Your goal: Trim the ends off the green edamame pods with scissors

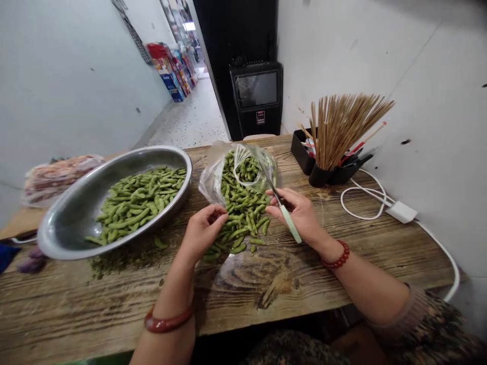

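My right hand (300,213) is closed around a slim knife (290,223) with a pale green handle, its blade pointing away over the pods. My left hand (203,230) is closed, thumb and forefinger pinched together beside the heap; whatever lies between them is hidden. Green soybean pods (247,215) spill from a clear plastic bag (212,172) onto the wooden table between my hands. To the left, a large tilted metal bowl (68,230) holds many more pods. Small green scraps (125,262) lie scattered beneath its near edge.
A black holder (302,152) with wooden skewers (337,129) and pens stands at the back right. Near the wall lies a white cable with an adapter (401,212). A wrapped package (63,177) sits behind the bowl. The table's front edge (266,319) runs close to me.
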The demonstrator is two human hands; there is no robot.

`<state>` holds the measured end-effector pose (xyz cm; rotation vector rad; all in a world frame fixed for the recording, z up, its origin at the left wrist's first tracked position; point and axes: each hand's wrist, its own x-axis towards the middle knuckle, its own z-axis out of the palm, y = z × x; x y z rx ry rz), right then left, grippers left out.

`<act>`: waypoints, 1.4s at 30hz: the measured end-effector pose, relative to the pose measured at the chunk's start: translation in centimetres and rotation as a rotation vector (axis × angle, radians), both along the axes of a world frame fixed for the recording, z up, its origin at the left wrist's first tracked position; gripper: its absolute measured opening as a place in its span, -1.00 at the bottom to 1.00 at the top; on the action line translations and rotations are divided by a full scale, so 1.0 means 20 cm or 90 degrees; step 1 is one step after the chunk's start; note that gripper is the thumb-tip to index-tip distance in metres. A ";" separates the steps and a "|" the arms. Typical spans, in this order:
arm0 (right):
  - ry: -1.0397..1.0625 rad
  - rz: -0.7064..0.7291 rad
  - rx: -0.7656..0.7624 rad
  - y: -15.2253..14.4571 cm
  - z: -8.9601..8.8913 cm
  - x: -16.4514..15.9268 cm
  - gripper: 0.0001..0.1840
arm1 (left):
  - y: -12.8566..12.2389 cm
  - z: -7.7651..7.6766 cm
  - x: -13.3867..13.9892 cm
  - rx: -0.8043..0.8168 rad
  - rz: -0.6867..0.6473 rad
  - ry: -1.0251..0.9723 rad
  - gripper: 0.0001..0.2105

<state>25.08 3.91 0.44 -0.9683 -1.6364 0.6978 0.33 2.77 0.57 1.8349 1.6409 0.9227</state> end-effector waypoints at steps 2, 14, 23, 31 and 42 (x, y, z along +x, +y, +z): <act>-0.006 0.002 -0.005 0.00 0.00 0.00 -0.68 | -0.03 0.01 0.00 -0.030 -0.066 0.043 -0.83; -0.047 -0.002 -0.007 -0.01 0.02 0.00 -0.68 | -0.02 -0.12 0.15 0.025 -0.164 0.026 -0.79; -0.060 -0.014 0.001 0.00 0.00 0.01 -0.68 | -0.03 0.04 -0.09 0.062 0.081 0.118 -0.78; -0.076 0.000 0.000 -0.02 0.00 0.01 -0.68 | -0.02 -0.04 -0.22 -0.014 0.076 0.436 -0.67; -0.072 0.039 0.001 -0.03 0.02 0.00 -0.61 | 0.00 -0.10 0.07 -0.128 -0.075 -0.156 -0.81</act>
